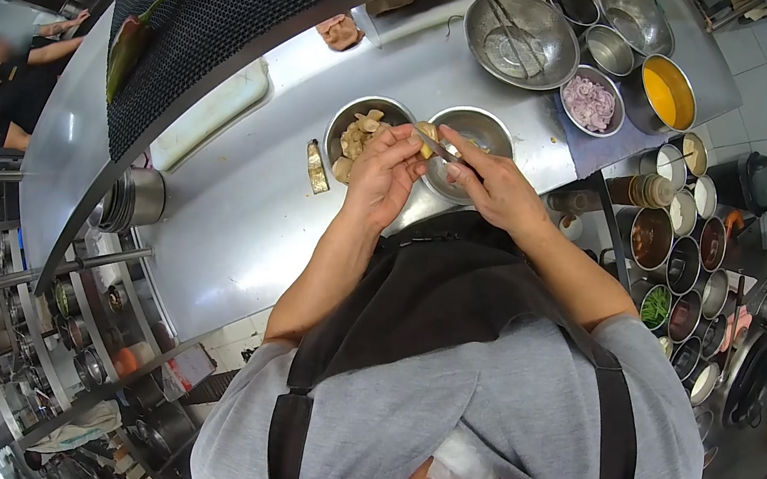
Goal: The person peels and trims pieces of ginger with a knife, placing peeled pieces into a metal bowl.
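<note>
Between my hands, over the gap between two steel bowls, is a small yellowish food piece (430, 134). My left hand (388, 171) pinches this piece from the left. In my right hand (494, 187) is a small knife (438, 148), its blade against the piece. The left bowl (333, 137) holds several pale brown chunks (361, 131). Under my right hand stands the right bowl (499, 125), whose contents are mostly hidden. A narrow yellowish-brown object (317, 168) lies on the steel counter, left of the left bowl.
A colander (521, 39) with tongs, a bowl of chopped onion (590, 103) and a pot of orange liquid (668, 92) stand at the upper right. Many containers line the right side. A white board (212, 112) and a raised shelf with a green pepper (128, 50) are left. A person (7, 95) stands far left.
</note>
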Demonstrator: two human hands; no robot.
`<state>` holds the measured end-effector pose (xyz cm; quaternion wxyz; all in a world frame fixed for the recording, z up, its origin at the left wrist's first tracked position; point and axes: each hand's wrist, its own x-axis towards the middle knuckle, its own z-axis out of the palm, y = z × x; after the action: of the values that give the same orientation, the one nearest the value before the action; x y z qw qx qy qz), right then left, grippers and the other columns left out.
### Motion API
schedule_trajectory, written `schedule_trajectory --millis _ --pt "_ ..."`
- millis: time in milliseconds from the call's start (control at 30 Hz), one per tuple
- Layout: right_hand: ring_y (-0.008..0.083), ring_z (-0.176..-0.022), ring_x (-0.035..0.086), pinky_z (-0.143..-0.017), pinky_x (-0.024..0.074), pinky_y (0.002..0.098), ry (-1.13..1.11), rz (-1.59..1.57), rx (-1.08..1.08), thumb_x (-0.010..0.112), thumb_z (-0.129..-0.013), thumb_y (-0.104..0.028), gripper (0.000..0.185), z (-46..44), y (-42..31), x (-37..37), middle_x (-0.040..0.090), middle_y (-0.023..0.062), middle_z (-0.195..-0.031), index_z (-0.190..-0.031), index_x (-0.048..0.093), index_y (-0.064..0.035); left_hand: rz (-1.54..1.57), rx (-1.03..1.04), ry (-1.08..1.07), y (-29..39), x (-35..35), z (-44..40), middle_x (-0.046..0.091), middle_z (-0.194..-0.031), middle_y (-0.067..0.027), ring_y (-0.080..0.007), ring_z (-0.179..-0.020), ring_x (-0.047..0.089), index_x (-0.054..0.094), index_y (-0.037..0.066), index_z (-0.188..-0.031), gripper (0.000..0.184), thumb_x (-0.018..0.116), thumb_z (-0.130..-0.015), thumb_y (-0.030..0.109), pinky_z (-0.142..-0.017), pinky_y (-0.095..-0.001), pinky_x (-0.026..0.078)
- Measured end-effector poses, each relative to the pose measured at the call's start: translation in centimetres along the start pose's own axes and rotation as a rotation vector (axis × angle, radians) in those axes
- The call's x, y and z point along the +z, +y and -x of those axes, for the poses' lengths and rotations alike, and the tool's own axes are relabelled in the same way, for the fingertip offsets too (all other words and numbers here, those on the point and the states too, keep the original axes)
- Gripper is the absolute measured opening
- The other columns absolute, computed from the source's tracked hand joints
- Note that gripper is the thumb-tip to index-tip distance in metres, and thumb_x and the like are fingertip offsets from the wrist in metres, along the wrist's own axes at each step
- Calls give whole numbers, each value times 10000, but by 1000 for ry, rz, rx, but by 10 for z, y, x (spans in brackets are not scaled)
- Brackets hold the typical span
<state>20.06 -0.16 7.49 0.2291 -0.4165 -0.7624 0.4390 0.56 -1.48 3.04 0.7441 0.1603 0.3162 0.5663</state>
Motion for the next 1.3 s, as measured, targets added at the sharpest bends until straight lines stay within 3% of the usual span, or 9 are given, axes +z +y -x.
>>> schedule_trajectory --millis 100,200,333,400,433,600,833,900,1300 --pt "363 -878 656 -781 498 410 98 67 -143 530 -939 -196 494 3 5 9 673 181 -974 -1409 403 -117 2 3 19 2 8 3 633 -1035 -116 -178 -921 612 525 -14 -1167 247 480 -931 42 -727 -272 485" --pt "354 -830 660 -764 499 413 53 54 -70 521 -944 -208 494 5 2 7 672 171 -904 -1413 396 -115 8 -13 51 3 13 5 632 -1050 -124 -187 -940 614 517 -31 -1196 283 478 -923 30 -754 -268 492" --pt "353 -826 660 -767 500 409 47 2 -54 512 -948 -211 492 7 4 8 667 182 -913 -1416 392 -115 18 -36 14 1 7 3 632 -1053 -121 -182 -936 615 525 -35 -1183 276 493 -916 28 -764 -266 492" --pt "408 -950 613 -827 468 450 32 9 -20 503 -954 -269 481 7 4 7 633 213 -1085 -1399 400 -121 -3 -32 5 -1 6 2 633 -1035 -111 -169 -911 610 534 -30 -1165 263 511 -910 29 -751 -263 487" --pt "408 -950 613 -827 468 450 34 8 -19 503 -954 -269 481 7 3 5 633 213 -1085 -1399 400 -121 -22 -25 -2 -1 5 2 633 -1017 -101 -157 -886 604 543 -24 -1148 250 529 -905 30 -738 -259 482" --pt "402 -867 630 -768 472 447 49 -63 -55 513 -949 -245 446 4 8 7 650 214 -944 -1376 431 -148 -31 -15 37 -4 4 2 626 -974 -72 -126 -830 575 559 -15 -1112 224 565 -893 35 -690 -246 459" --pt "390 -854 638 -759 469 442 3 -100 39 523 -944 -245 467 6 7 7 650 207 -879 -1385 406 -145 -48 22 52 -4 8 5 625 -995 -78 -128 -845 579 548 -24 -1116 231 564 -889 19 -703 -243 469" --pt "253 -765 664 -744 502 358 19 -109 -30 506 -955 -176 484 8 11 6 651 108 -774 -1421 380 -142 -66 44 69 -6 12 5 626 -1001 -86 -135 -855 586 538 -25 -1125 243 566 -886 10 -720 -247 477" --pt "313 -857 667 -767 500 387 48 14 -54 527 -938 -178 498 6 10 1 677 144 -899 -1417 392 -173 -116 54 91 -6 15 7 628 -979 -100 -151 -850 605 532 -12 -1094 231 583 -868 -2 -733 -259 496"
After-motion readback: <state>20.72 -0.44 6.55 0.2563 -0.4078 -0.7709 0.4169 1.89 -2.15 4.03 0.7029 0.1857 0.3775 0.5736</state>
